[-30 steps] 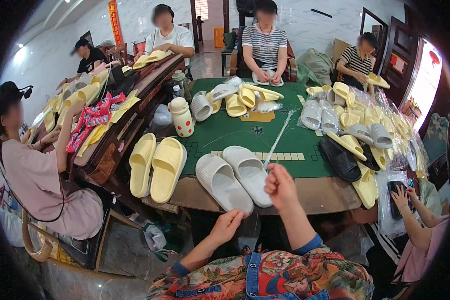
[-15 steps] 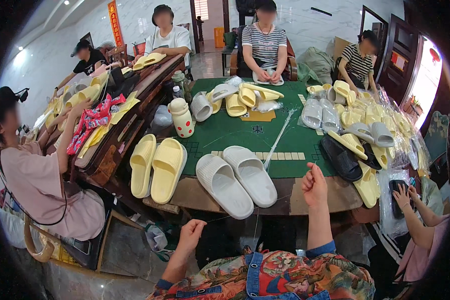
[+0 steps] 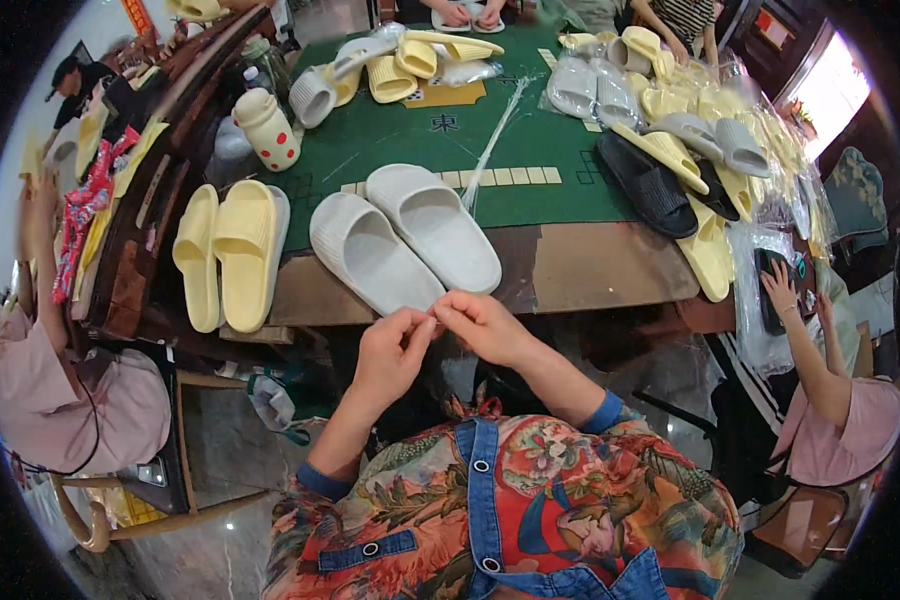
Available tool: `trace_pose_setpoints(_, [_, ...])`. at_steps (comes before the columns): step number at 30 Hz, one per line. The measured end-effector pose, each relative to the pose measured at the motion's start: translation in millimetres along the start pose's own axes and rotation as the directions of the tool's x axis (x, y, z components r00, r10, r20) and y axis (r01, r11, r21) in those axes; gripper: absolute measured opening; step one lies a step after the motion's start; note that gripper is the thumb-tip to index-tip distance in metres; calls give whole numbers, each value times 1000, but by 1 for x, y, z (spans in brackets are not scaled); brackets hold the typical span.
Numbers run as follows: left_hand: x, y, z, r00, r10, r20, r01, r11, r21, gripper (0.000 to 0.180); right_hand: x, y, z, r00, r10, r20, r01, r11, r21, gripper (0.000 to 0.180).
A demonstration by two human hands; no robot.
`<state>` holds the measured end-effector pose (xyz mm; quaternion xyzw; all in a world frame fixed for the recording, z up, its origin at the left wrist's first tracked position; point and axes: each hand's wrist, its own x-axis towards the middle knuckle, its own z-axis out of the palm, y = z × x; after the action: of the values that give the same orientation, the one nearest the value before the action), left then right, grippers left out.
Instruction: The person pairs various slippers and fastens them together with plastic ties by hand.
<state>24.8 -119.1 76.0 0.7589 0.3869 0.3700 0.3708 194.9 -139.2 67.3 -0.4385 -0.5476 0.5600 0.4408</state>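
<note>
Head view: our fingertips (image 3: 432, 322) meet, left hand (image 3: 390, 355) and right hand (image 3: 485, 325) pinched together on something too small for us to tell, just off the table's (image 3: 590, 270) near edge. Grey slippers (image 3: 405, 235) lie just beyond, at that edge; yellow slippers (image 3: 225, 250) sit at its left corner.

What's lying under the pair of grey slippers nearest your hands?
The grey slippers rest on the table, toes on its green mat, heels over the brown edge. Whatever lies beneath their soles is hidden. Both hands meet just below them.
</note>
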Motion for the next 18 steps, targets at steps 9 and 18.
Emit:
trace_pose_setpoints(9, [41,-32,21,996,-6,-87,0,998,-68,18,-15,14,-39,988,81,-132,-67,992,106,21])
trace_pose_setpoints(18, [89,-114,25,921,-125,-368,230,938,257,76,-20,15,-86,820,-205,-534,54,957,-285,20])
